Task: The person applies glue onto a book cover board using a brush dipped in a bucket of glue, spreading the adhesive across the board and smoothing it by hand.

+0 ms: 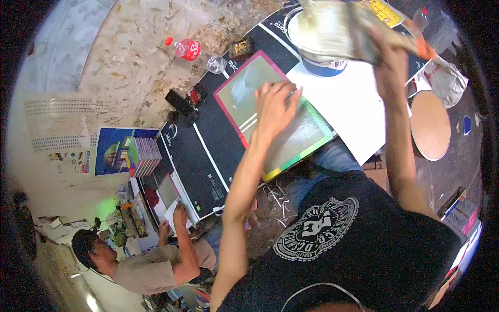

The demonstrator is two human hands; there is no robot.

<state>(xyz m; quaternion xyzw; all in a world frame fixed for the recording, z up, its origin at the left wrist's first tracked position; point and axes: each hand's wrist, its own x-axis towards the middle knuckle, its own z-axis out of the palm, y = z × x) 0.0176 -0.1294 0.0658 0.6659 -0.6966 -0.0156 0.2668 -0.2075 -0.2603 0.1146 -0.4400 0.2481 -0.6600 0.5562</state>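
Note:
My left hand [278, 106] lies on a grey rectangular panel [299, 138] edged in pink, green and yellow. Its fingers are spread slightly and bent, pressing on the surface. Two thin white lines cross the panel beside the wrist. My right hand [387, 57] is closed round the handle of a wide brush [361, 31], smeared by motion. Creamy white paste coats the brush end, which is over a white and blue bucket [325, 67]. Orange wrapping shows at the handle's end. Under the bucket is a large white sheet [358, 112].
The black table [195, 151] bears a phone-like black object [179, 102]. A red-labelled bottle [187, 49] lies beyond its edge, near a small box [240, 49]. Stacked books [144, 156] stand farther left. Another person [150, 265] handles paper there. A round lid or stool [430, 125] is at right.

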